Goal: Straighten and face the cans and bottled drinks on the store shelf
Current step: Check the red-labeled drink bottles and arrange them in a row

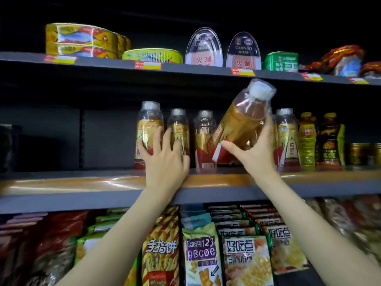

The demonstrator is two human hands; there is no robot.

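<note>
along the middle shelf front edge, right hand grips a tilted bottle; left hand rests open-fingered on two upright bottles; facing looks unfinished

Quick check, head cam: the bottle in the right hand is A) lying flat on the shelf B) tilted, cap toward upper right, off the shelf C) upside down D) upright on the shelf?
B: the right hand holds the bottle lifted and tilted, its white cap toward the upper right, while the neighbouring bottles stand upright.
</note>
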